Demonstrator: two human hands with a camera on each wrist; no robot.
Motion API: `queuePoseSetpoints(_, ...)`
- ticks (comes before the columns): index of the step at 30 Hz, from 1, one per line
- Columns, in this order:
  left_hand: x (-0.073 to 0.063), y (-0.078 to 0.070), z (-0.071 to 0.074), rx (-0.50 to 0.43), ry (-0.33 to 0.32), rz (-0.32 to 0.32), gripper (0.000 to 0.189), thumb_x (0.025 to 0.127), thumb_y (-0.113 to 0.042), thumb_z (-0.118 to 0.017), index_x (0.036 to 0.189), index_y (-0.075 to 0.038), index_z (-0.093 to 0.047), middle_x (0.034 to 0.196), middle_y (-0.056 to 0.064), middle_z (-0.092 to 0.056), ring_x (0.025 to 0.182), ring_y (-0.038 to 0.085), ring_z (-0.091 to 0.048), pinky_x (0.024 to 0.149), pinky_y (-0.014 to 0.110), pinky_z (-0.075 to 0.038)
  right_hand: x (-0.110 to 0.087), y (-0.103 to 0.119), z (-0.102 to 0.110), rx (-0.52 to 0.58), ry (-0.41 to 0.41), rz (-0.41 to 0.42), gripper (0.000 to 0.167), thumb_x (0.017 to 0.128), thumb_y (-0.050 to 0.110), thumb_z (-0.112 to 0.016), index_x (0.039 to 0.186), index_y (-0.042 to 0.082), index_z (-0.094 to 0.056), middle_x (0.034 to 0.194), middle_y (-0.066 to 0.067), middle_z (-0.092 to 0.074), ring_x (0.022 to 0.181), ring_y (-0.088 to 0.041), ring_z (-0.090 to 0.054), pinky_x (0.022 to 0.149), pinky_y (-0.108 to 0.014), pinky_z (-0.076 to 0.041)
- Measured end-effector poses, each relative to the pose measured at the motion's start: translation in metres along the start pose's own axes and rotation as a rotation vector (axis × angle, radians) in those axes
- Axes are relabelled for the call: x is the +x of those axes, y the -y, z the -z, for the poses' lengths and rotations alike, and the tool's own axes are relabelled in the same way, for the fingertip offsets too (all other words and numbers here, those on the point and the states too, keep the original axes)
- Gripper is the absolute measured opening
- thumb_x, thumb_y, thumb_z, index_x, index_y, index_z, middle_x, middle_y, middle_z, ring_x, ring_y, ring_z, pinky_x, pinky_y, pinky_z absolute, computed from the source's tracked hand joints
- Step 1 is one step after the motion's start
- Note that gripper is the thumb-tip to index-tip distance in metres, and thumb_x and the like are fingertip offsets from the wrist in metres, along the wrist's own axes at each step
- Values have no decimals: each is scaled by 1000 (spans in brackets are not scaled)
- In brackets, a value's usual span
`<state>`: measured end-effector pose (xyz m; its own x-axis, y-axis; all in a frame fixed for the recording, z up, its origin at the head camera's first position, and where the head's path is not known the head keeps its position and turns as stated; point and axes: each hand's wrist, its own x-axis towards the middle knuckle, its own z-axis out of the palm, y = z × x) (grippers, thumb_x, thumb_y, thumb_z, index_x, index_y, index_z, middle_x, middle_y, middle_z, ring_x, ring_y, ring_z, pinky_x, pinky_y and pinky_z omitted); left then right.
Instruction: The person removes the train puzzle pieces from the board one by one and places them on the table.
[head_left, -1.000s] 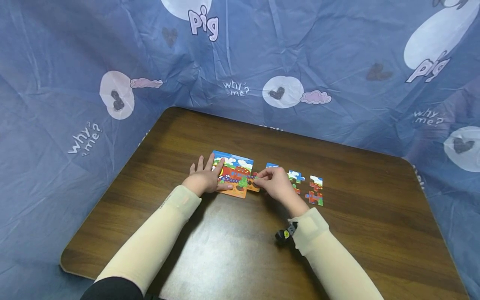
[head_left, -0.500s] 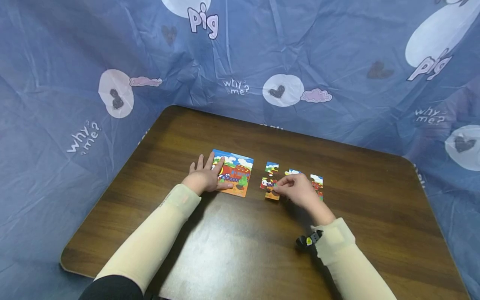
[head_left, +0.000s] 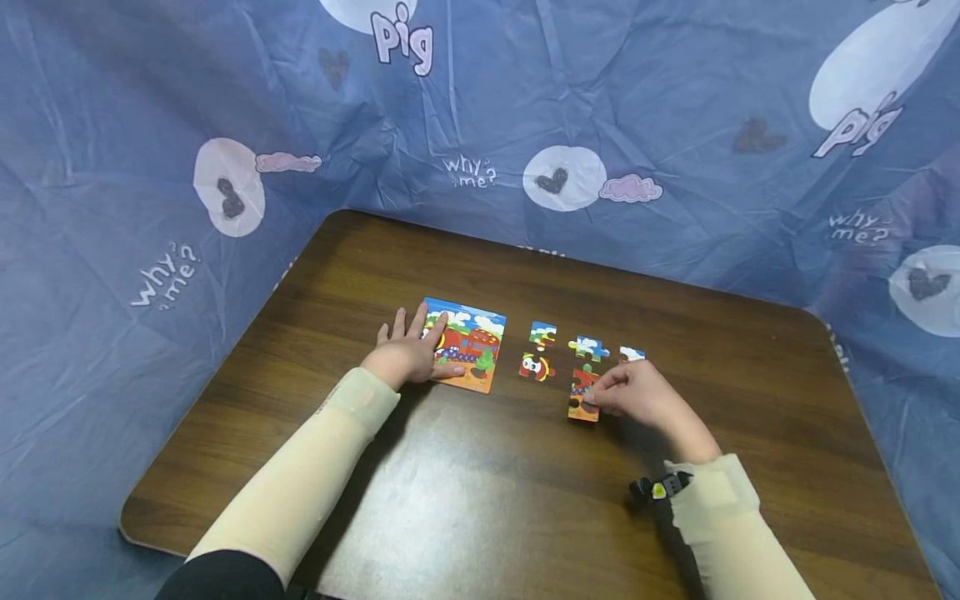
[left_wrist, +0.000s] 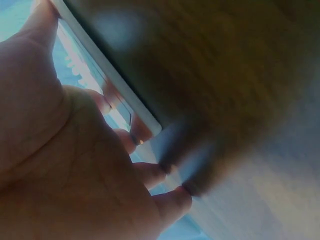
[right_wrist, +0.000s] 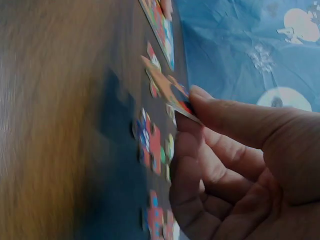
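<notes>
My left hand rests with spread fingers on the left side of a small picture board showing a red train. Its palm and the board's pale edge fill part of the left wrist view. Between thumb and fingertips, my right hand pinches an orange-bottomed jigsaw piece. This piece tilts above the table in the right wrist view. Just beyond it lies a red jigsaw piece; whether the two touch, I cannot tell. A train-face piece lies between board and right hand.
Behind these lie a sky-and-hill piece and a cloud piece. Another cloud piece is partly covered by the right hand. The brown wooden table meets a blue printed cloth at the back.
My right hand has drawn the orange-bottomed piece rightward, from the board's right edge, past the train-face piece, to the red piece. The left hand stays on the board.
</notes>
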<state>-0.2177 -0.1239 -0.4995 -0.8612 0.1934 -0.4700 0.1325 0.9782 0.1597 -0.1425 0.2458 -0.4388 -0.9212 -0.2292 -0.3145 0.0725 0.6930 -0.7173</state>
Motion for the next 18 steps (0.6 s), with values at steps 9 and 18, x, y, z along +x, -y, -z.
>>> queuePoseSetpoints(9,0,-1,1,2,5,3,111,82,-90,-41,162,-34,11,164,8,29,149,44,17,115,65,-2,-16,-26,19,58,53,-87,20,94,22,-77,94,3,-79,87,-6,-75,79,-20,-67,73,-39,-58)
queuePoseSetpoints(18,-4,-3,4,7,21,12,110,83,-88,-42,162,-34,12,164,7,28,148,44,19,115,64,1,-28,-47,31,33,62,-164,17,91,19,-79,93,1,-80,84,-5,-75,71,-17,-65,66,-36,-57)
